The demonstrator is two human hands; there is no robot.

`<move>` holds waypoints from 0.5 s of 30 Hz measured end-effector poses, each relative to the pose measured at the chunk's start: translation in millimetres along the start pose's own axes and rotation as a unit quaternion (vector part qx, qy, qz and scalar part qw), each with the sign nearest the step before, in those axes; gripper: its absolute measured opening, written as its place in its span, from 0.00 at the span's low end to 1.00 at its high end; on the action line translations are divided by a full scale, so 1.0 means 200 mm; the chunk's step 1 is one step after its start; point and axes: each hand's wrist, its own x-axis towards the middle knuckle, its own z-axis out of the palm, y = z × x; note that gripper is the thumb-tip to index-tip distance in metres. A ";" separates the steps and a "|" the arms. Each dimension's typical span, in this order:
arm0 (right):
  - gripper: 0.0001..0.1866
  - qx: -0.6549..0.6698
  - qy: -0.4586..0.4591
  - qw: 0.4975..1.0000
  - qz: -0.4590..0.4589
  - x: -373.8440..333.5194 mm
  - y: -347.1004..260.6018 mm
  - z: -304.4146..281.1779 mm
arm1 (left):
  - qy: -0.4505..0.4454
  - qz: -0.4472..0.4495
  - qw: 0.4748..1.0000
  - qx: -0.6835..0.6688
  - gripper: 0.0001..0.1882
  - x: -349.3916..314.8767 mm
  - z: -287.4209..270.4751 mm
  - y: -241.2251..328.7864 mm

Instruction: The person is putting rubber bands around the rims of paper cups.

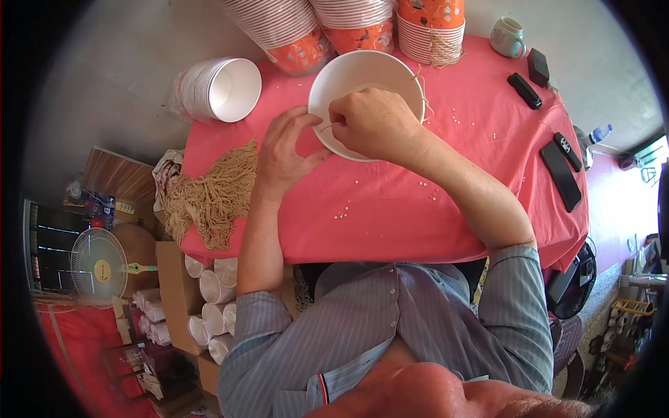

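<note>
A large white paper bucket [383, 68] stands on the pink cloth, its open top facing me. Twine [426, 97] is threaded at its right rim and hangs there in loose ends. My left hand [284, 146] grips the bucket's left side, thumb low and fingers near the rim. Over the opening, my right hand [376, 124] is closed, with a short bit of twine showing beside its fingers at the left rim. Its fingertips are partly hidden. A heap of tan twine strands [216, 195] lies to the left of my left forearm.
Stacked orange-and-white buckets [431, 42] stand at the back; white ones [237, 90] lie at back left. A mug [507, 38], black phone [559, 177] and black stapler-like object [524, 90] sit to the right. Small pale bits dot the pink tablecloth [313, 223]. A fan [101, 268] stands left.
</note>
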 end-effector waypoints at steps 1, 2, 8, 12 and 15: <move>0.08 0.000 0.000 1.000 0.000 0.00 0.00 0.00 | 0.000 -0.001 1.000 0.000 0.35 0.00 0.00 0.00; 0.08 0.000 -0.001 1.000 -0.001 0.00 0.00 0.00 | 0.003 0.011 1.000 -0.003 0.35 0.00 0.01 -0.01; 0.09 0.004 0.006 1.000 -0.009 0.00 0.00 0.00 | 0.003 0.020 1.000 -0.013 0.36 0.01 0.02 -0.02; 0.10 0.016 0.010 1.000 -0.025 0.01 0.00 0.00 | -0.002 0.008 0.999 -0.045 0.36 0.02 0.02 -0.01; 0.10 0.017 0.001 1.000 -0.021 0.01 0.01 -0.01 | -0.014 -0.024 0.997 -0.071 0.32 0.00 0.02 -0.01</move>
